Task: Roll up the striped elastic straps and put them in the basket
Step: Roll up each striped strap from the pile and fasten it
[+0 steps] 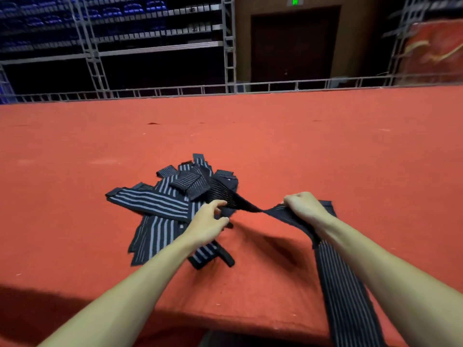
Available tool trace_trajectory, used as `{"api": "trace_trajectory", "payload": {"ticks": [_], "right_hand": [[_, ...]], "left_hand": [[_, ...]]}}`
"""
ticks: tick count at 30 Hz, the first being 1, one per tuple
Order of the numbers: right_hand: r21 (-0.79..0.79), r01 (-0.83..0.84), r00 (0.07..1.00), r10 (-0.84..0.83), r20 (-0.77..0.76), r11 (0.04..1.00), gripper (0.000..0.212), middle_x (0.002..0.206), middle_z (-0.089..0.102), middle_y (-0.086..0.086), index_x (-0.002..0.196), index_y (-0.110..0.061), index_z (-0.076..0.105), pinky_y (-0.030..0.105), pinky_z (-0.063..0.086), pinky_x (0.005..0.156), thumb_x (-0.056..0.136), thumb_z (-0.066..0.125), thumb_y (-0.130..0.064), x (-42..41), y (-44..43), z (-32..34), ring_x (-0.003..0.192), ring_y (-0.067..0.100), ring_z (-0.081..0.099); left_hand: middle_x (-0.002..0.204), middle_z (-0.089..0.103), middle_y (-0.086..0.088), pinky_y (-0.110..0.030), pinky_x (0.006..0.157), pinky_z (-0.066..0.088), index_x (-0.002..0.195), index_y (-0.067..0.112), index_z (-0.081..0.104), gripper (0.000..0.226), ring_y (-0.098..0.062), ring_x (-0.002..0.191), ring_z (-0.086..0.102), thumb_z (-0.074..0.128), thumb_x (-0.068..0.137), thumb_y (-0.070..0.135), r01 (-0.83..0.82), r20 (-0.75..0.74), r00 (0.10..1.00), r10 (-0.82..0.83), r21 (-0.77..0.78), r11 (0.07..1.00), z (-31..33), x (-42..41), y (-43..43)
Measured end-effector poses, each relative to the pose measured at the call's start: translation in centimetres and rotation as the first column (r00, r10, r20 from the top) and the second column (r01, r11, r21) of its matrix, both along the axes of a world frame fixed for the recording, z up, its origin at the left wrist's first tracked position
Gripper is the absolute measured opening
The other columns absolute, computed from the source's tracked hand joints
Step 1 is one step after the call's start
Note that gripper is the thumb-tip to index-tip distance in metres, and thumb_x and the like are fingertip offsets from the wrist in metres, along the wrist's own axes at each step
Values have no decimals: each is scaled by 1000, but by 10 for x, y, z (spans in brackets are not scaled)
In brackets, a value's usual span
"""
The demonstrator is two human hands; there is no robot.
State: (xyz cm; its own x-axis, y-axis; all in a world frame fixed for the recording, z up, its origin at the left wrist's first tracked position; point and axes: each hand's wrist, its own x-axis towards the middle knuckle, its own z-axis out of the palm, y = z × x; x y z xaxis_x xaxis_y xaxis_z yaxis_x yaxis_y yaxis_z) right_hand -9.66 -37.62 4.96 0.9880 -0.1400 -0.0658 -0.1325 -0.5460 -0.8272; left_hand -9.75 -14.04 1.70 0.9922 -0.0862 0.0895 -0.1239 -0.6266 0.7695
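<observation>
Dark strap [343,284] w/ thin pale stripes, twisted mid-span. Right hand [303,204] fisted tight round it, left hand [209,221] fingers pinch it by strap pile [160,204].

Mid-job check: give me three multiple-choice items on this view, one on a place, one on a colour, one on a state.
1. Where does the pile of straps lie?
A. on the table
B. in a basket
C. on a shelf

2. What colour is the table?
A. blue
B. red
C. white

3. What is the right hand doing?
A. lying flat on the table
B. gripping a strap
C. hanging empty

Answers:
1 A: the pile sits on the table, and no basket is in view.
2 B: its top is red all over.
3 B: it is closed round the strap, which runs across to the left hand and hangs over the table's edge.
</observation>
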Motion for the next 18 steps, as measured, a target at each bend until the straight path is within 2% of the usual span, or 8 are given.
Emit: {"api": "trace_trajectory", "payload": {"ticks": [3,5,7,9,12,15,18], "right_hand": [[-241,61,997,-69,-22,969,18,77,66,5,72,-16,69,27,39,65,82,65,-30,-11,-44,-17,80,22,58],[-357,70,992,-104,-78,932,13,89,71,5,66,-22,65,27,46,72,74,71,-30,-16,-65,-30,89,23,64],[-436,65,987,-123,-106,898,10,94,71,8,65,-22,63,30,51,79,72,69,-26,-17,-76,-41,94,26,65],[-509,35,990,-98,-97,860,4,97,71,8,75,-21,68,32,52,81,74,64,-21,-16,-75,-43,98,27,65],[-625,-24,999,0,-39,780,22,111,66,5,95,-23,71,35,45,91,78,59,-18,-7,-58,-43,112,27,57],[-643,-81,991,132,31,761,28,116,57,7,107,-21,69,36,39,98,82,57,-16,7,-35,-44,118,27,49],[-574,-217,950,306,62,790,26,112,61,8,107,-16,69,29,41,94,84,57,-15,28,-9,-46,111,25,55]], "left_hand": [[114,60,-3,-22,88,42,118,18,61,32,-14,99,58,59,87,13,93,13,995,-96,139,986,-8,-2,-26],[108,63,1,-19,84,41,108,19,67,25,-11,96,59,58,86,11,140,24,989,-147,198,970,-11,-2,-36],[102,63,4,-17,79,39,99,22,70,22,-8,92,56,56,86,10,173,28,982,-186,253,952,-14,2,-40],[99,62,6,-16,78,37,96,22,71,22,-6,92,54,55,87,10,181,34,979,-200,293,939,-16,7,-39],[98,60,7,-20,81,39,90,27,69,23,-9,95,54,53,87,10,158,57,981,-186,326,932,-25,18,-30],[94,56,9,-27,86,42,89,29,66,24,-10,96,55,50,87,11,128,101,979,-178,374,918,-36,31,-17],[97,57,14,-27,90,35,93,27,67,24,-7,100,53,50,86,12,100,176,963,-202,462,881,-51,45,-2]]}}
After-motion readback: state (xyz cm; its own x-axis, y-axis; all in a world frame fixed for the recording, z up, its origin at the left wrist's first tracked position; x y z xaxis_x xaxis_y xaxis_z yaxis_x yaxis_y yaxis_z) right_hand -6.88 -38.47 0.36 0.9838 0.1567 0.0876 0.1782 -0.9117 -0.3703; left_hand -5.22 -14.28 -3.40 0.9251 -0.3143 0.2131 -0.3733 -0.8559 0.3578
